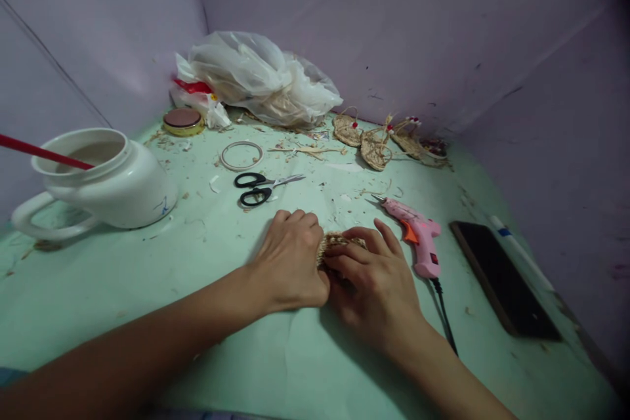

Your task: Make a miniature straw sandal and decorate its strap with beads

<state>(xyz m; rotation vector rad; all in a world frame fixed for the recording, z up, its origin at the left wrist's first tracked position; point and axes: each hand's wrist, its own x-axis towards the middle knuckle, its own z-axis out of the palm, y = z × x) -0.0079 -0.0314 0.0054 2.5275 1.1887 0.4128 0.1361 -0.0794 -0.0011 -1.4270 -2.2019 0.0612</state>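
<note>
The woven piece point(338, 241) is a small pad of straw-coloured plaited fibre; it lies low on the table point(147, 289), near the middle of it, between the two hands, and only its upper edge shows. The left hand point(288, 262) has its fingers curled closed, knuckles up, and grips the left end of the piece. The right hand point(377, 282) has its fingers bent over the right part and holds it down; the thumb is hidden, so I cannot tell how it pinches.

I judge the piece to be very light, a little stiff but bendable, rough and not slippery. Loose strands at the edge could fray or pull out; it seems better to hold it by the tight plaited body, with both ends supported, than by a single strand.

Just right of the right hand lies a pink glue gun point(416, 233), nozzle pointing away, its cord running toward the person; further right are a dark phone point(502, 275) and a pen point(516, 246). Behind the hands are scissors point(263, 188) and a thin ring point(241, 155). At the far edge lie small woven sandals point(374, 141), a plastic bag point(260, 79) and a round lid point(183, 121); at the left stands a white jug point(113, 187) with a red stick point(44, 153) in it. Bits of straw are scattered about.
</note>
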